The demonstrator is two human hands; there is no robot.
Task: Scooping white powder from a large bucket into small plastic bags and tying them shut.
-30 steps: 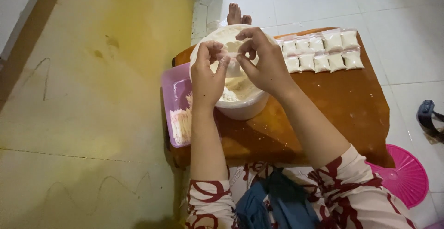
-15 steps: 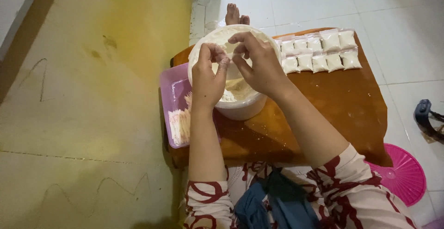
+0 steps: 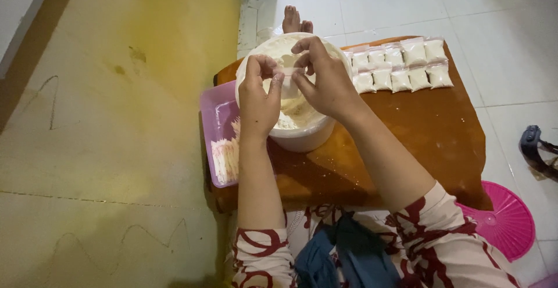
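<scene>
- Hands barely shift from a moment ago, holding their spot above the white tub (image 3: 302,140) of pale powder on the wooden table (image 3: 407,142).
- Left hand (image 3: 258,99) pinches one end of a small clear bag (image 3: 289,74), fingers curled tight.
- Right hand (image 3: 325,81) grips the other end with fingertips, remaining fingers loosely bent.
- Bag hangs between them, right over the tub's mouth.
- Filled packets (image 3: 401,67) sit in rows beyond; a purple tray (image 3: 218,122) lies beside the tub.

Both hands (image 3: 290,87) pinch a small bag (image 3: 289,77) over the white bucket (image 3: 302,140).
</scene>
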